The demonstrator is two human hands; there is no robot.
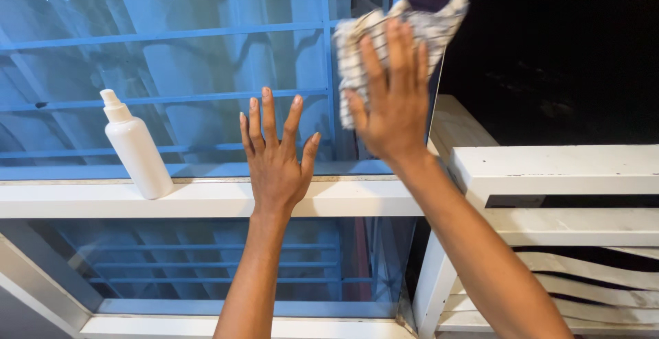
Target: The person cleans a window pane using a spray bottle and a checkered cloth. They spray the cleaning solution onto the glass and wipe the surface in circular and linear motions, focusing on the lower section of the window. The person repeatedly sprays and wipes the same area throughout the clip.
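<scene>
Cloth [405, 33], white with thin dark checks, was pressed flat on the glass [171, 64] high up near the right edge of the window. Right hand [391, 98] lay on top of it with the fingers spread wide, so the palm held the cloth against the pane and the cloth stuck out above and to both sides of the fingers. Left hand [274, 153] was lower and to the left, open wide with all fingers apart, and it held nothing; it was flat at the glass just above the ledge [82, 200], though whether it touched the pane could not be told. A white bottle [137, 150] with a pump top stood on the ledge, well to the left of both hands, and it leaned a little. Nobody could see inside the bottle, so what it held could not be told. The ledge was a long white bar that ran across the window, with more glass under it. Blue bars [206, 31] showed behind the glass, and pale curtains hung behind them. To the right stood a white railing [549, 171] with flat slats. Past the railing it was all dark.
</scene>
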